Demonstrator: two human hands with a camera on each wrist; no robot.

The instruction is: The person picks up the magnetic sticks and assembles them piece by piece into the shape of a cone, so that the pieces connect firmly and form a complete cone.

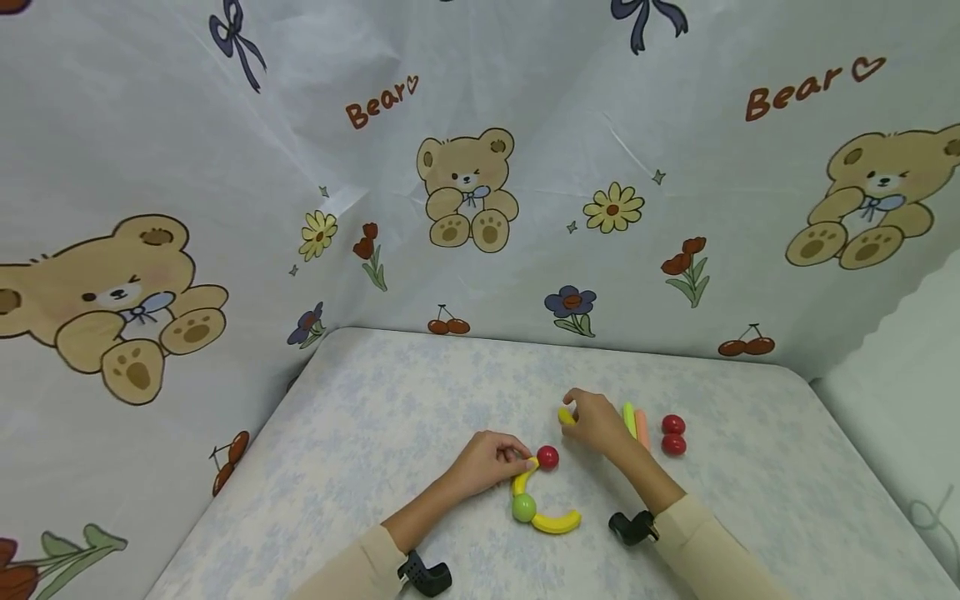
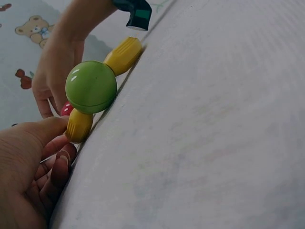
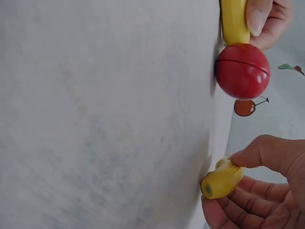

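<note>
My left hand pinches a yellow curved rod between thumb and fingers, low over the table. A red ball touches the rod's far end, and a green ball sits at its near end. From the green ball a second yellow curved rod runs to the right. Apart from this chain, my right hand pinches another yellow curved rod; its round end face shows a grey-green dot in the right wrist view. In the left wrist view the green ball partly covers the red one.
Right of my right hand lie a light green stick and an orange-pink stick, partly behind the forearm. Two more red balls lie beside them. A bear-print cloth hangs behind the pale table.
</note>
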